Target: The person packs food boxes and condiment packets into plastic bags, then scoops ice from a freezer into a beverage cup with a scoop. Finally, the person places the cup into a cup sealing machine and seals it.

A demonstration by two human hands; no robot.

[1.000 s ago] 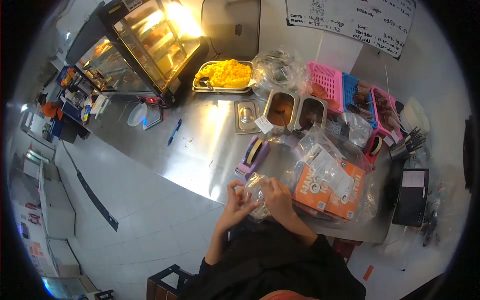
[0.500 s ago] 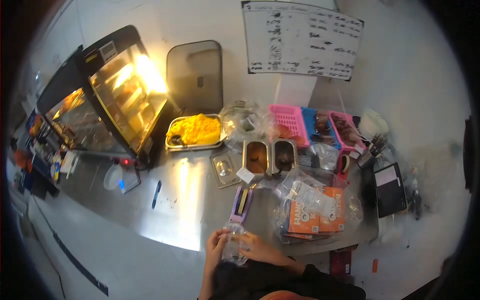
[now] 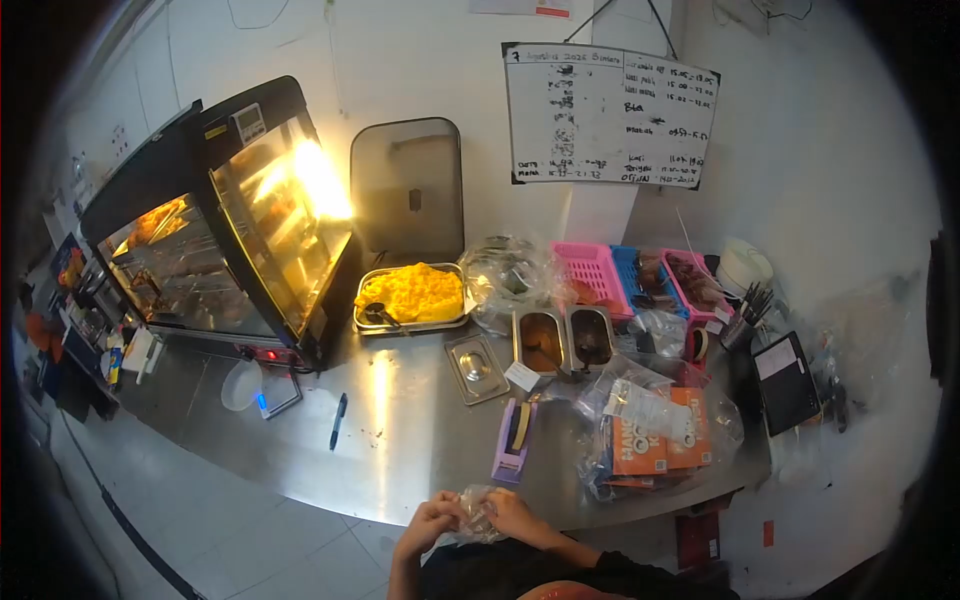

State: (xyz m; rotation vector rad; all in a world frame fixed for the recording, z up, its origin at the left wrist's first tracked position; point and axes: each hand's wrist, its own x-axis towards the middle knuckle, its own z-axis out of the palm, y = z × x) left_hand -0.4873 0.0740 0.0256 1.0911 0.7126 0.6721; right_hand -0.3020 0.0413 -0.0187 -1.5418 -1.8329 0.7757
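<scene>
At the table's front edge, low in the head view, a small clear plastic bag [image 3: 476,512] is between both hands. My left hand [image 3: 434,522] pinches its left side with curled fingers. My right hand [image 3: 513,515] grips its right side, fingers bent around the plastic. What the bag contains is too small to tell. Just beyond the hands stands a purple tape dispenser [image 3: 514,442]. To its right lie orange printed packets [image 3: 640,440] inside a larger clear bag.
A lit display warmer [image 3: 225,230] stands at the left. Behind the steel table [image 3: 400,440] are a tray of yellow food [image 3: 412,296], two sauce containers [image 3: 541,342], pink baskets [image 3: 590,270] and a tablet [image 3: 786,384]. A blue pen [image 3: 339,421] lies left of centre.
The view has tilted up, showing more wall and the whole whiteboard, with the hands lower in the picture. Both hands stay on the bag, which looks more bunched between the fingers.
</scene>
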